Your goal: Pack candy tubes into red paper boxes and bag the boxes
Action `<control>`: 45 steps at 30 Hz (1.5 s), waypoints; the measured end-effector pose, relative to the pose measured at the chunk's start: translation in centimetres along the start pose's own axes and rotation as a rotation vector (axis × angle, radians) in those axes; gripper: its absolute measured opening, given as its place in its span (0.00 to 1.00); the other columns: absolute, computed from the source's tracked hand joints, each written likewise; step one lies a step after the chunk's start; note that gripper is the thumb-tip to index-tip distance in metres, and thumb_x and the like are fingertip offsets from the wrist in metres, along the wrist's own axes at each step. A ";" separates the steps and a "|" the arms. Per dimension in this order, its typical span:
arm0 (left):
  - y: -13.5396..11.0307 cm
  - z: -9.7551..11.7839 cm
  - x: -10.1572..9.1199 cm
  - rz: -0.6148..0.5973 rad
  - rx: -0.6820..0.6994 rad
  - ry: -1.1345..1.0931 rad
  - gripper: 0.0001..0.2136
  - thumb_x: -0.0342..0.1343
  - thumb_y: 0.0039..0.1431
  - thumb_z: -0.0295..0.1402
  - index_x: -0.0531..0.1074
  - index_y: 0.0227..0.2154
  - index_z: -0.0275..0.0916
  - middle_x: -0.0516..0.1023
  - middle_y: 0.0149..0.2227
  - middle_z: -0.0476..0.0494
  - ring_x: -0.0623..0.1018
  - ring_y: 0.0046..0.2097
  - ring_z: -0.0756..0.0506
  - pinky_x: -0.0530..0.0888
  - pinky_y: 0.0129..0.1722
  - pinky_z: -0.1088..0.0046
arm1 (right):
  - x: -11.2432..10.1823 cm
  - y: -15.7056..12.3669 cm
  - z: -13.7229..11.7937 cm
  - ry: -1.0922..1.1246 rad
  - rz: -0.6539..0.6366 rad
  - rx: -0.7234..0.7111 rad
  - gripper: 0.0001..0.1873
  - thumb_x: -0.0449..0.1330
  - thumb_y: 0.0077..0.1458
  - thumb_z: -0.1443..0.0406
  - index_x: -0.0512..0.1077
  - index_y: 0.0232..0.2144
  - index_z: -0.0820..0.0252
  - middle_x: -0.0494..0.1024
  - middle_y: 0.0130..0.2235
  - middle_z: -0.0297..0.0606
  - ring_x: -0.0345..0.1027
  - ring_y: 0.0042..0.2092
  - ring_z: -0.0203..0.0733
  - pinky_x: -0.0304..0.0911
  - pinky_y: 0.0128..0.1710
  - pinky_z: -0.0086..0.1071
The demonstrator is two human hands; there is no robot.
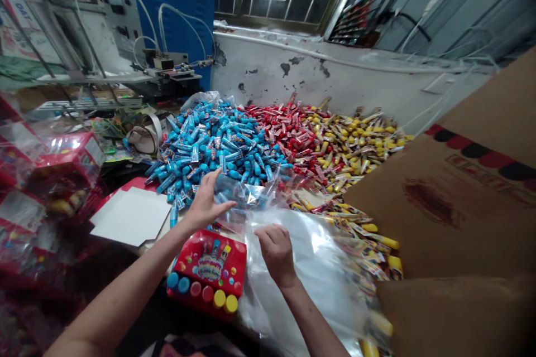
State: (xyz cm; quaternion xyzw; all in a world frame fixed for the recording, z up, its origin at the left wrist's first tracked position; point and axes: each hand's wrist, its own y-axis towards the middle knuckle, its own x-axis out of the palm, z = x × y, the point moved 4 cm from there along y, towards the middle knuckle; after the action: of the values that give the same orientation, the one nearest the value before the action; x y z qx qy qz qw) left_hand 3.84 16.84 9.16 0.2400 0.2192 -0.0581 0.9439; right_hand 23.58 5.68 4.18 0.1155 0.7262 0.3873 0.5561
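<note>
My left hand (pixel 208 202) is held over the near edge of the blue candy tubes, thumb and fingers spread apart. Thin clear film shows just beyond its fingertips; whether they touch it I cannot tell. Fingers curled, my right hand (pixel 275 254) pinches a clear plastic bag (pixel 307 279), part of a flat layer of bags lying beneath it. Below my left hand sits a red bubble gum box (pixel 207 262), with blue, red and yellow round caps showing along its front.
Heaps of blue tubes (pixel 221 139), red tubes (pixel 288 128) and yellow tubes (pixel 355 139) lie against the wall. A white sheet (pixel 130 216) is at left, near wrapped red boxes (pixel 69 162). A large cardboard box (pixel 452 206) stands right; a machine (pixel 167 22) stands back left.
</note>
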 end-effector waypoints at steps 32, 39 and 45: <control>2.4 -2.7 -9.7 0.196 -0.517 -0.964 0.14 0.63 0.51 0.35 0.60 0.29 0.39 0.78 0.42 0.44 0.82 0.37 0.43 0.75 0.22 0.77 | 11.5 8.2 2.3 1.535 -0.528 1.031 0.38 0.69 0.42 0.58 0.64 0.56 0.57 0.79 0.40 0.39 0.74 0.41 0.41 0.67 0.38 0.30; -1.2 -8.3 -13.1 0.404 -0.592 -0.804 0.12 0.59 0.53 0.36 0.60 0.31 0.40 0.77 0.42 0.45 0.81 0.36 0.45 0.75 0.23 0.76 | 11.5 7.7 -0.4 1.828 -0.645 1.118 0.23 0.72 0.40 0.65 0.74 0.42 0.56 0.78 0.30 0.32 0.75 0.35 0.36 0.68 0.38 0.30; -6.7 -12.2 -14.1 0.555 -0.746 -0.514 0.09 0.54 0.56 0.38 0.63 0.34 0.39 0.76 0.40 0.40 0.80 0.38 0.43 0.77 0.32 0.68 | 12.9 7.5 -2.7 1.650 -0.716 1.070 0.22 0.74 0.34 0.62 0.74 0.35 0.58 0.78 0.31 0.34 0.74 0.33 0.39 0.67 0.30 0.29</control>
State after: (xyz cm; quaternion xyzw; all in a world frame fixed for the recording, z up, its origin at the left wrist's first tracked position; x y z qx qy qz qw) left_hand -14.93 16.82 2.92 -0.0848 -0.0854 0.2190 0.9683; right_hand 14.67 17.27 0.33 -0.1754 0.9488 -0.2133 -0.1536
